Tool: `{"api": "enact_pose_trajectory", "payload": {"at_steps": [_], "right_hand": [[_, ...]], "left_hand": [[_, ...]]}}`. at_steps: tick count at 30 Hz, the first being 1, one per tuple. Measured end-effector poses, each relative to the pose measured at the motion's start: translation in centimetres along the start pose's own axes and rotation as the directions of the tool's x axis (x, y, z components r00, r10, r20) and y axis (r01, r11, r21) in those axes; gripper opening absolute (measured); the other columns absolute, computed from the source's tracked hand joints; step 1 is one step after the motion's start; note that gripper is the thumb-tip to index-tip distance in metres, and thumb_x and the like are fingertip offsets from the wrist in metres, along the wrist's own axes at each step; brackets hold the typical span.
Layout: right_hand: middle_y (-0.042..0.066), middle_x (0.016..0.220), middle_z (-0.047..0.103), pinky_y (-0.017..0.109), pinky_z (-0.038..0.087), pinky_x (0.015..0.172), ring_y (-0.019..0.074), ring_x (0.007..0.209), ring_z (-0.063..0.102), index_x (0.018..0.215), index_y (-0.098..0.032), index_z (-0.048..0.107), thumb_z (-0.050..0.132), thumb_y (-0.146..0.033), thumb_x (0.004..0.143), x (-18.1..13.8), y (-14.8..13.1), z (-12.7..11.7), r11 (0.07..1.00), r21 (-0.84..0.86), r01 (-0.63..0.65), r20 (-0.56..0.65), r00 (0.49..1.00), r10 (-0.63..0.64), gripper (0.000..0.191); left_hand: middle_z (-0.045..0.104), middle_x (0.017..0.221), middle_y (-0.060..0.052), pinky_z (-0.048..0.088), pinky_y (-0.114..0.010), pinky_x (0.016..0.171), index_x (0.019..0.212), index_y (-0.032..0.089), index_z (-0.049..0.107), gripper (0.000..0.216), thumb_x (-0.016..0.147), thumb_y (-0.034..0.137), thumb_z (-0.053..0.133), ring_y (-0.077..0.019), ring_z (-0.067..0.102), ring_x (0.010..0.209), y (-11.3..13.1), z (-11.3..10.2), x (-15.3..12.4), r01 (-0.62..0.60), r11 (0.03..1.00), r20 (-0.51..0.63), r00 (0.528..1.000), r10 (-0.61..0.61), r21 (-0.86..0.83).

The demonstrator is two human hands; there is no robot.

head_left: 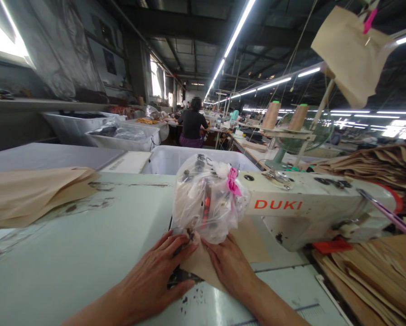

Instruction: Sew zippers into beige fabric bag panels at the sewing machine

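Note:
My left hand (158,276) lies flat with fingers stretched toward the needle area of a white DUKI sewing machine (311,208). My right hand (228,265) lies flat beside it, pressing a small tan fabric piece (198,267) onto the machine table (70,258). The machine's head is wrapped in clear plastic (206,199) tied with a pink ribbon (233,181), which hides the needle.
A stack of tan fabric pieces (26,194) lies at the left, more tan pieces (379,276) at the lower right and a pile (379,165) behind the machine. White bins (169,160) stand beyond the table. Thread cones (271,115) stand on a rack. A person (192,124) sits far ahead.

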State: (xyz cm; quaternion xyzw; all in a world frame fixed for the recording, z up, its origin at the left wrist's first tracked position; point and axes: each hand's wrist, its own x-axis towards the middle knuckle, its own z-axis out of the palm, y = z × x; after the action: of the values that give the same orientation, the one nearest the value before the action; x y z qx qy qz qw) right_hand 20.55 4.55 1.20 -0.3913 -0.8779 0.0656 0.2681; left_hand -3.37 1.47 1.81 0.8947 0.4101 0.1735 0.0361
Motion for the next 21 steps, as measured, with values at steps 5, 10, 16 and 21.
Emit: {"api": "enact_pose_trajectory", "payload": {"at_steps": [5, 10, 16, 21], "right_hand": [[0.003, 0.132, 0.061, 0.041, 0.035, 0.112, 0.0218, 0.127, 0.051, 0.139, -0.025, 0.053, 0.046, -0.01, 0.094, -0.15, 0.07, 0.26, 1.0, -0.018, 0.019, 0.008, 1.0, -0.019, 0.048], [0.005, 0.134, 0.06, 0.042, 0.036, 0.112, 0.0221, 0.127, 0.051, 0.139, -0.023, 0.052, 0.044, -0.012, 0.096, -0.09, -0.04, 0.2, 0.998, -0.056, 0.017, 0.019, 1.0, -0.016, 0.046], [0.004, 0.14, 0.054, 0.044, 0.032, 0.115, 0.0229, 0.132, 0.045, 0.143, -0.024, 0.047, 0.044, -0.014, 0.097, 0.01, 0.08, 0.65, 0.997, -0.073, -0.002, 0.03, 1.0, 0.004, 0.048], [0.005, 0.143, 0.051, 0.048, 0.028, 0.116, 0.0231, 0.135, 0.043, 0.144, -0.024, 0.045, 0.043, -0.017, 0.099, -0.05, 0.11, 0.7, 0.992, -0.125, -0.022, 0.067, 0.997, 0.03, 0.045]], "left_hand": [[0.049, 0.143, -0.007, 0.028, -0.055, 0.117, 0.15, 0.031, 0.036, 0.067, 0.091, 0.052, 0.058, -0.031, 0.042, 0.135, 0.45, -0.3, 0.44, 0.019, 1.0, 0.009, 1.0, -0.019, -0.019], [0.051, 0.14, -0.007, 0.03, -0.053, 0.116, 0.149, 0.031, 0.038, 0.068, 0.089, 0.052, 0.061, -0.0308, 0.045, 0.132, 0.35, -0.01, 0.44, 0.011, 0.999, -0.024, 1.0, -0.012, -0.032], [0.053, 0.137, -0.006, 0.033, -0.051, 0.115, 0.149, 0.031, 0.039, 0.068, 0.087, 0.048, 0.064, -0.03, 0.048, 0.129, 0.26, -0.47, 0.8, 0.009, 0.999, -0.043, 0.999, -0.011, -0.042], [0.052, 0.138, -0.007, 0.033, -0.05, 0.115, 0.147, 0.029, 0.042, 0.06, 0.092, 0.045, 0.059, -0.0292, 0.047, 0.13, 0.14, -0.92, 0.95, -0.006, 0.999, -0.016, 1.0, 0.006, -0.047]]}}
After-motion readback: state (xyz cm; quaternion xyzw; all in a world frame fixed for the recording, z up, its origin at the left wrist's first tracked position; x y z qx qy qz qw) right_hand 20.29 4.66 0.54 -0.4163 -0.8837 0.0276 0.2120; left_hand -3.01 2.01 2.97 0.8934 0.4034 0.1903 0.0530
